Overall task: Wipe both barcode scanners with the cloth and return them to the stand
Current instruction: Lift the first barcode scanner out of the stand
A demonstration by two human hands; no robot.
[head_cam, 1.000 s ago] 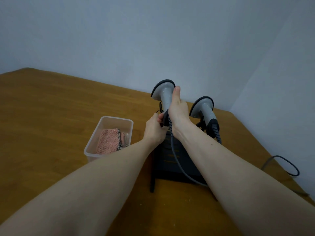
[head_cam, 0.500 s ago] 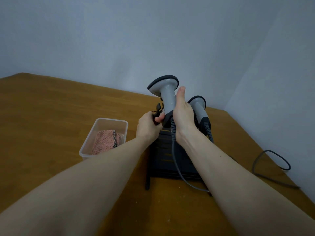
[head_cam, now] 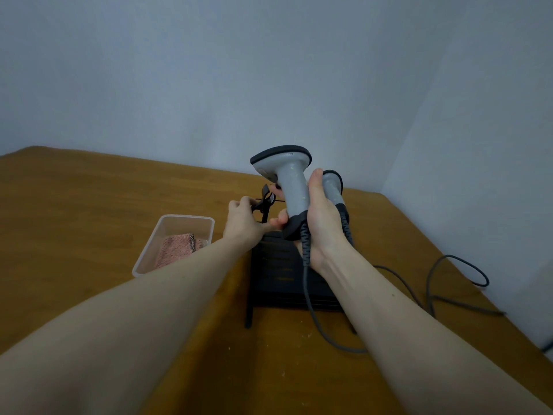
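Observation:
My right hand (head_cam: 320, 217) grips the handle of a grey barcode scanner (head_cam: 288, 178) with a black rim, held upright above the black stand (head_cam: 281, 274). Its coiled grey cable hangs down past my wrist. The second grey scanner (head_cam: 333, 187) sits in the stand behind my right hand, mostly hidden. My left hand (head_cam: 244, 224) pinches the stand's black cradle clip (head_cam: 264, 200), where the lifted scanner sat. The pink cloth (head_cam: 175, 250) lies folded in a clear plastic tub (head_cam: 187, 220) left of the stand.
The wooden table (head_cam: 74, 211) runs to grey walls at the back and right. Dark cables (head_cam: 454, 274) loop over the table right of the stand. Small crumbs dot the wood in front of the stand.
My right hand has lifted the near scanner up out of its cradle and toward me. My left hand has stayed on the cradle clip.

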